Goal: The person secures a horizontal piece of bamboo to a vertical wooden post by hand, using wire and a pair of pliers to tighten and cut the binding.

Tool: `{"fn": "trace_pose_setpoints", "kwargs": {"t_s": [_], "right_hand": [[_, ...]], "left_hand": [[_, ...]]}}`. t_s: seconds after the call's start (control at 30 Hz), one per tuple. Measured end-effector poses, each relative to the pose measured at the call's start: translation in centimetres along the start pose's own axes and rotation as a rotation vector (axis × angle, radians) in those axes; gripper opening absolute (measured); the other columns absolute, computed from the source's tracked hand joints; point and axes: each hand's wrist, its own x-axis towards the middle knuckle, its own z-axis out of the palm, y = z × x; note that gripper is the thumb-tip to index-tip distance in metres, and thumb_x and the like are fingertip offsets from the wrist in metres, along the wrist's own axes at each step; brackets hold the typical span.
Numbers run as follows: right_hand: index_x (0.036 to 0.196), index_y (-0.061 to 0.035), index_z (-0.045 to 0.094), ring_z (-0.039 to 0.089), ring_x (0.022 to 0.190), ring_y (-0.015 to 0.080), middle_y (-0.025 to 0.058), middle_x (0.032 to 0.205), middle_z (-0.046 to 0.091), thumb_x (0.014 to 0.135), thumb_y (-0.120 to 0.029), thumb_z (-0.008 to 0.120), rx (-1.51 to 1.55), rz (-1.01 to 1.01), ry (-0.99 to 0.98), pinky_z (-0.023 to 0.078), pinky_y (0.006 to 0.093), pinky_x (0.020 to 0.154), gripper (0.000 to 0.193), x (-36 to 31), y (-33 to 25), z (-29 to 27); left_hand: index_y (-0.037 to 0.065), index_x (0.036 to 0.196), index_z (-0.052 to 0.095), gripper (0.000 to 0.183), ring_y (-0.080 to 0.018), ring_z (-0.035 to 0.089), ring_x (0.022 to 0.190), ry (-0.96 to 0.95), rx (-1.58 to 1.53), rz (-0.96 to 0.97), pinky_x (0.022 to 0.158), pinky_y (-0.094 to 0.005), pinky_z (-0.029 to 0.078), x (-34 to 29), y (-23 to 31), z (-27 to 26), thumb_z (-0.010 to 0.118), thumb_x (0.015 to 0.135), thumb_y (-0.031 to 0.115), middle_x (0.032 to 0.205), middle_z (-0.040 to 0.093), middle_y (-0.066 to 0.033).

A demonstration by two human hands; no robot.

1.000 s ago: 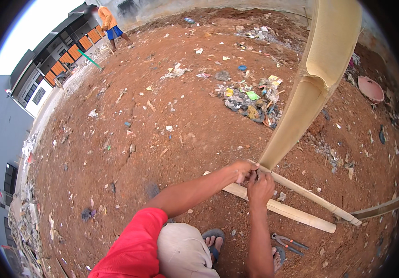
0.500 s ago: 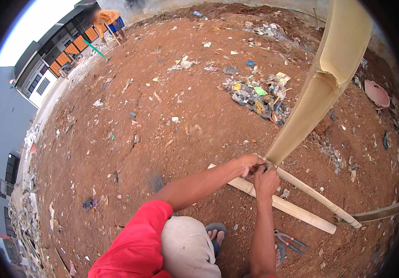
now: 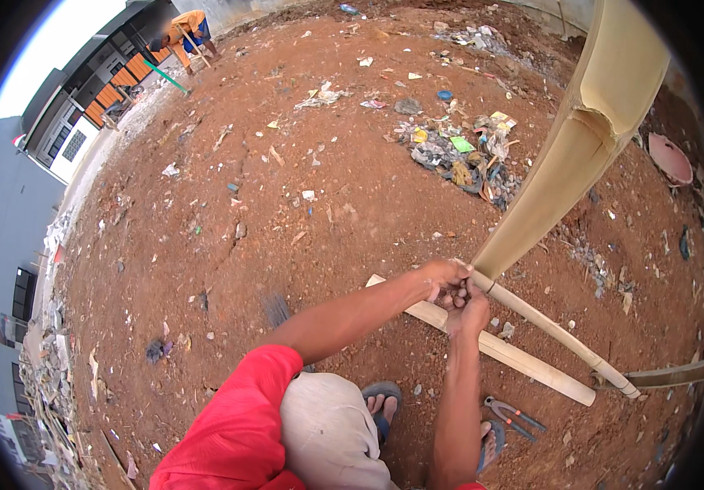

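Note:
An upright split bamboo pole (image 3: pixel 544 171) rises from in front of me toward the upper right. At its low end a thin bamboo strip (image 3: pixel 568 335) meets it and slants down to the right. A thin dark band circles the strip close to this joint. My left hand (image 3: pixel 447 278) is closed at the joint, its fingertips against the bamboo. Just below it, my right hand (image 3: pixel 468 310) has its fingers curled and its thumb close to the strip's end. Whatever the fingers pinch is too small to make out.
A wider bamboo piece (image 3: pixel 523 367) lies on the soil beneath the strip. Pincers (image 3: pixel 514 416) with red-and-dark handles rest by my right foot. A litter heap (image 3: pixel 462 159) and a pink basin (image 3: pixel 670 159) lie farther off. Another person (image 3: pixel 184 37) bends over at the far left.
My right hand has turned so its curled fingers and palm show more, and it sits slightly lower. The left hand stays at the joint. The far person has bent lower.

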Motion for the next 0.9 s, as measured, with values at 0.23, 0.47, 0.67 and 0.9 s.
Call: {"fn": "trace_pose_setpoints", "kwargs": {"t_s": [0.23, 0.47, 0.67, 0.9], "right_hand": [[0.101, 0.0013, 0.057, 0.037, 0.047, 0.007, 0.0015, 0.069, 0.047, 0.099, -0.01, 0.044, 0.627, 0.356, 0.025, 0.044, 0.0163, 0.044, 0.018, 1.6, -0.4, 0.5], [0.101, 0.0033, 0.058, 0.049, 0.055, 0.0115, 0.006, 0.076, 0.055, 0.098, -0.017, 0.048, 0.257, 0.305, -0.221, 0.056, 0.0306, 0.062, 0.022, 0.9, -0.5, -1.3], [0.106, 0.0025, 0.058, 0.061, 0.075, 0.0244, 0.013, 0.088, 0.062, 0.088, -0.016, 0.06, -0.609, -0.316, -0.01, 0.054, 0.0408, 0.073, 0.026, -1.2, -0.6, -4.0], [0.098, -0.003, 0.062, 0.062, 0.084, 0.0351, 0.0154, 0.088, 0.061, 0.081, -0.016, 0.069, -1.286, -1.208, 0.16, 0.051, 0.0455, 0.073, 0.023, -1.4, 0.2, -2.2]], "left_hand": [[0.001, 0.091, 0.06, 0.022, -0.0182, 0.058, 0.059, 0.208, -0.092, 0.118, 0.048, -0.0289, 0.051, -0.7, -0.2, 1.2, 0.061, 0.095, 0.022, 0.072, 0.06, -0.0077], [0.0, 0.097, 0.059, 0.027, -0.0196, 0.061, 0.071, 0.146, -0.049, 0.081, 0.059, -0.0312, 0.053, -0.3, -0.4, -0.3, 0.056, 0.098, 0.027, 0.081, 0.062, -0.009], [-0.002, 0.12, 0.054, 0.042, -0.0292, 0.052, 0.113, 0.128, 0.055, 0.16, 0.095, -0.0454, 0.042, -1.0, -0.1, 2.0, 0.056, 0.097, 0.032, 0.117, 0.059, -0.0202], [0.005, 0.114, 0.058, 0.035, -0.0254, 0.053, 0.098, 0.218, 0.056, 0.117, 0.092, -0.0438, 0.039, 0.0, -0.6, 0.6, 0.061, 0.094, 0.034, 0.11, 0.06, -0.0146]]}}
